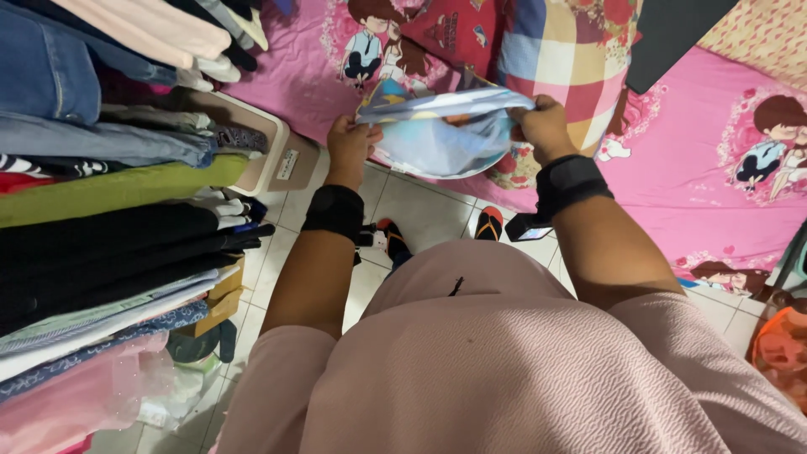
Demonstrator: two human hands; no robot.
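We hold a light blue printed cloth (pixel 441 134), perhaps a pillowcase, stretched between our two hands above the edge of the bed. Our left hand (pixel 351 143) is closed on its left top edge, and our right hand (pixel 545 126) is closed on its right top edge, so the fabric sags in a rounded pouch between them. It looks thin, soft and light, with no stiffness of its own; we judge it would slip little and cannot break, but it will droop and fold wherever it is unsupported. The hem or corners, where we grip now, seem the best places to take hold.

Each wrist wears a black band (pixel 572 181). Beyond the cloth lies a checked pillow (pixel 563 50) on a pink cartoon-print bedsheet (pixel 698 126). Below, on the tiled floor (pixel 420 210), our feet show in sandals (pixel 489 223). To our left hang rows of clothes (pixel 101 219) on a rack, with a beige bin (pixel 265 151) just beside the bed.
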